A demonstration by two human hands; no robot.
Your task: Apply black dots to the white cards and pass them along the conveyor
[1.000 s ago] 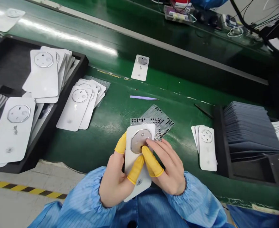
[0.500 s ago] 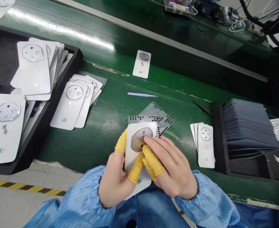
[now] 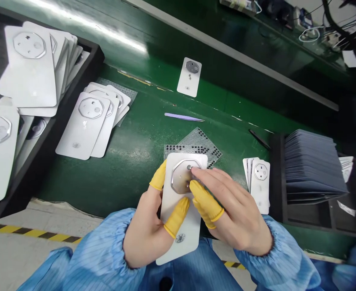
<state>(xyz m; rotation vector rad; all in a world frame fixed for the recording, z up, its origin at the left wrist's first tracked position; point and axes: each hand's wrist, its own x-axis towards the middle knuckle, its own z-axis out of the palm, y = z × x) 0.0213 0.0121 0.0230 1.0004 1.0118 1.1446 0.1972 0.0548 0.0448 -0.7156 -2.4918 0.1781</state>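
Note:
My left hand, with yellow finger cots on thumb and a finger, grips a white panel by its left side. The panel has a silver octagonal plate near its top. My right hand, with yellow cots, is over the plate's right part, thumb and index pinched at its lower right edge; anything between them is too small to make out. Just beyond the panel lie clear sheets with black dots. Purple tweezers rest behind the sheets.
White panels are stacked at left beside a black tray full of more. One panel lies at the back. Right are small panels, a black tool and a tray with grey sheets.
My right hand has moved a little right and away from my left thumb, uncovering more of the panel. The camera view has shifted slightly.

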